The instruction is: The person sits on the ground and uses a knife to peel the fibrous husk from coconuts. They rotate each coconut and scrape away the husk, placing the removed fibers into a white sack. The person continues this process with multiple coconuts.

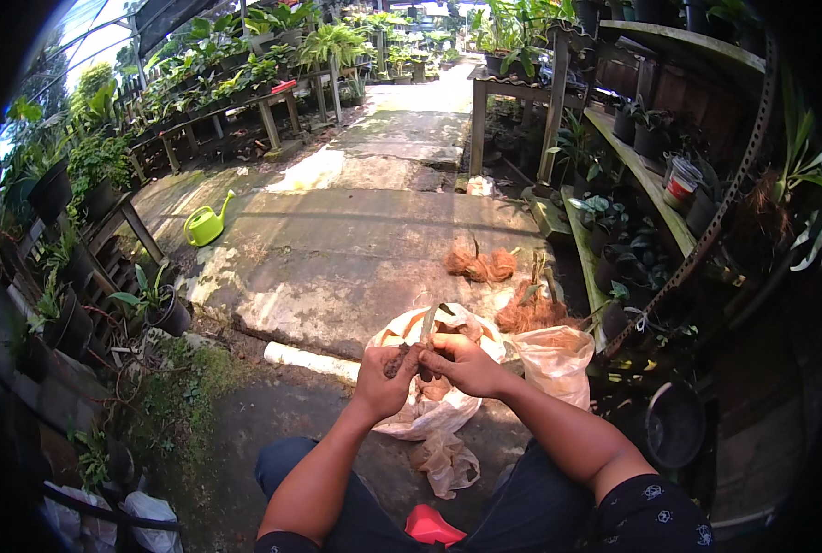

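Note:
Over an open woven plastic sack (469, 415), both hands meet around a small plant cutting (429, 323) with a dark leaf at its top. My left hand (385, 383) is closed around its base, with dark brown growing material (394, 362) showing between the fingers. The fingers of my right hand (458, 359) pinch the lower stem; the fingertips of both hands touch. Inside the sack lies brownish fibre, partly hidden by the hands. Bundles wrapped in reddish coconut fibre (480, 264) rest on the concrete beyond, and another fibre-wrapped plant (532, 310) lies nearer the sack.
A second plastic sack (557, 359) stands at the right, and a crumpled plastic bag (445, 462) lies close in front of me. A green watering can (205, 225) stands on the path at the left. Potted plants and wooden shelves (649, 186) line both sides.

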A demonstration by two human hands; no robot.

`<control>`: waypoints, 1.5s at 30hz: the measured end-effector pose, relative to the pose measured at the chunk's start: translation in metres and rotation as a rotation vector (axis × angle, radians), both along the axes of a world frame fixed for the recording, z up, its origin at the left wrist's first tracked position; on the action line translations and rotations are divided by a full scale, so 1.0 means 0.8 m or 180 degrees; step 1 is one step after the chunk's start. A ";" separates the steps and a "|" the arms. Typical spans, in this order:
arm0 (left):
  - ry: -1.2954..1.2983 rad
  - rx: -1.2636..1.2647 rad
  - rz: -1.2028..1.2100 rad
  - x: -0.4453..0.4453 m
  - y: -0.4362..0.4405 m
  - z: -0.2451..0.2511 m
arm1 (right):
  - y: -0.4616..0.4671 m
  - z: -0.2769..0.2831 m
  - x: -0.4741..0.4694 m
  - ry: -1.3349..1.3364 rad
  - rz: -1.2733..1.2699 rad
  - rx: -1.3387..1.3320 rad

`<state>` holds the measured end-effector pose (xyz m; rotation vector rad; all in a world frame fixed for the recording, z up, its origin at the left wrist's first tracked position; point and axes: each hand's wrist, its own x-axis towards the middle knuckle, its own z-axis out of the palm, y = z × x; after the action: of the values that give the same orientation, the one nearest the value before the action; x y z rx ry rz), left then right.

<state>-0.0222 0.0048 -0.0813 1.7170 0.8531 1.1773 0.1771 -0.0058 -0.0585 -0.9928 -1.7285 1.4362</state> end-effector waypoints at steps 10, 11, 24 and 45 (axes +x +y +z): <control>0.0491 0.0043 -0.0332 -0.004 -0.008 0.046 | 0.004 0.008 -0.003 0.0334 -0.0404 -0.0499; 0.0334 -0.0062 -0.0400 -0.003 -0.006 0.042 | 0.005 0.006 -0.001 0.0423 -0.0379 -0.0540; 0.0832 0.0771 0.0411 0.003 0.006 0.015 | 0.010 -0.014 0.003 0.0346 -0.0424 -0.0688; 0.0146 -0.0093 -0.0318 -0.019 0.006 0.029 | -0.005 0.027 0.024 -0.0842 0.0438 0.0862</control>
<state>-0.0374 0.0097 -0.0585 1.7481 0.7987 1.0580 0.1967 -0.0101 -0.0372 -0.9633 -2.1543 1.1496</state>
